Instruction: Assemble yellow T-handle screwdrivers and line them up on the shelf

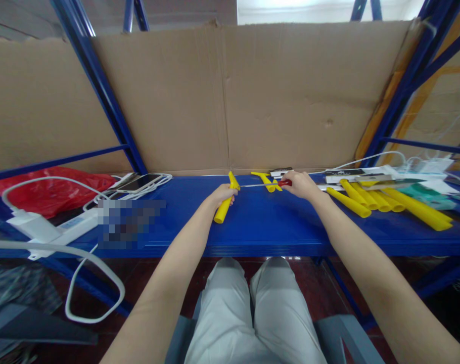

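A yellow piece [223, 210] is held by the left hand [225, 194] over the middle of the blue bench [268, 230], with its round, open end tilted toward the seated person. The fingers of that hand are closed around its upper part. By the right hand [301, 184], the red handle of a screwdriver [259, 185] is gripped, the fingers being curled firmly about it. The shaft is pointed leftward, nearly level, and its tip is brought to the side of the piece, just beside the left thumb. Whether the tip is seated in a fastener or merely set against the surface cannot be told at this size.

The step in hand is judged to be tool work at that one spot. For the next move, the shaft would need to be kept in line and turned from the right wrist, while the piece is braced by the left hand; if the alignment is lost, the left thumb could be caught by the tip.

Behind the shaft, smaller yellow parts [268, 183] are laid on the bench. Farther right, a row of yellow tubes [357, 196] is set out, well apart from the work.
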Tool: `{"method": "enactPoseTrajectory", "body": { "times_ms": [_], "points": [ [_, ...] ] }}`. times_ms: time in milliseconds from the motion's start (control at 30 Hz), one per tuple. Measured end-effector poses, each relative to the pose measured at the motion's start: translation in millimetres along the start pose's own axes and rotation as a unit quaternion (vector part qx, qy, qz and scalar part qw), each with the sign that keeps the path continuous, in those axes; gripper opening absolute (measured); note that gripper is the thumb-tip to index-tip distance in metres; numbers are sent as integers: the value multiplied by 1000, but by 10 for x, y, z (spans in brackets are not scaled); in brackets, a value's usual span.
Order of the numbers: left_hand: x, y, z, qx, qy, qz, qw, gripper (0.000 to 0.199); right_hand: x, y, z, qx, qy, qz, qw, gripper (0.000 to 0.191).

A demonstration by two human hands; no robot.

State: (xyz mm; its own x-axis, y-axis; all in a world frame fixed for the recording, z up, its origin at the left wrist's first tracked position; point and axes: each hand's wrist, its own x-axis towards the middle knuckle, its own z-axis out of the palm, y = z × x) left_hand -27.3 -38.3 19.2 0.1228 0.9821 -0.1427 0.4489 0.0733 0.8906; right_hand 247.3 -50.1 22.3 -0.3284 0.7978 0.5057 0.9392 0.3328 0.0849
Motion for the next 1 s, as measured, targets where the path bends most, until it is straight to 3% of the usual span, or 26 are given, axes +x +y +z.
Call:
{"method": "enactPoseTrajectory", "body": {
  "times_ms": [300,533,1000],
  "points": [
    [-30,16,14,11,3,5,1000,19,14,-159,2,-52,-20,46,997,19],
    [-24,14,22,16,5,9,1000,18,-9,-190,-15,-80,8,19,997,22],
    [2,9,26,30,2,5,1000,23,-4,-157,33,-74,3,13,997,19]
  ]
}}
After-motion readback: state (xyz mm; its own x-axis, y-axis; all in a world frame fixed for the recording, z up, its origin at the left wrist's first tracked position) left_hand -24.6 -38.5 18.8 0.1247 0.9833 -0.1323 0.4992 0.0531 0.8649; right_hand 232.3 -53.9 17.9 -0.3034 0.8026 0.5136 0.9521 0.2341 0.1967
